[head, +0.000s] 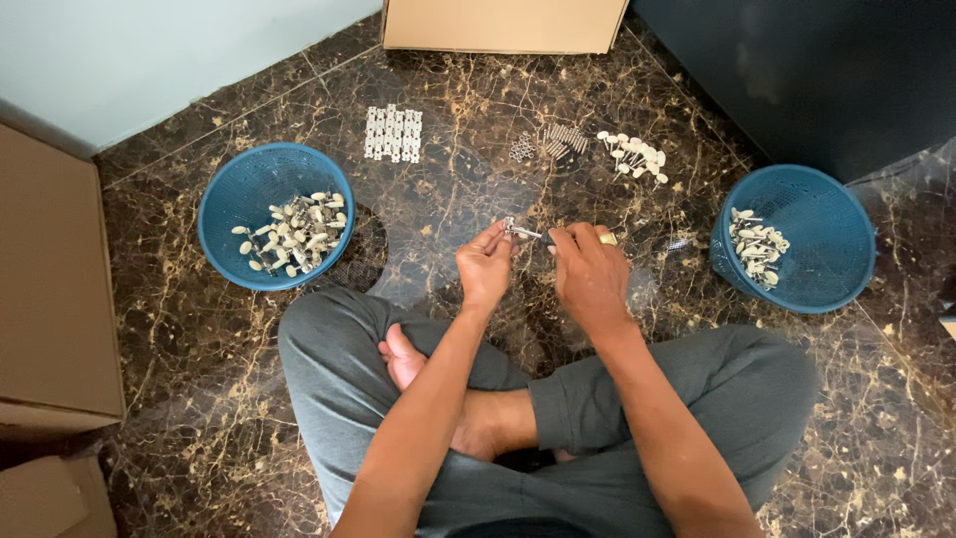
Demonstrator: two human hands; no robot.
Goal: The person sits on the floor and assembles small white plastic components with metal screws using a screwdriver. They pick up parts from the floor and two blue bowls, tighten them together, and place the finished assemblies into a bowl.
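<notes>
I sit cross-legged on a dark marble floor. My left hand (485, 267) and my right hand (590, 269) meet in front of me, both pinching one small metal part with a thin shaft (522, 232) held level between them. A gold ring shows on my right hand. Ahead on the floor lie a flat cluster of small metal plates (392, 133), a little heap of screws and springs (554, 141) and a loose group of cream-knobbed pegs (634, 155).
A blue plastic basket (237, 194) at my left holds several cream-knobbed metal pieces. Another blue basket (832, 244) at my right holds several more. Cardboard boxes stand at the left (50, 289) and far ahead (503, 25). A dark cabinet (817, 70) rises at the upper right.
</notes>
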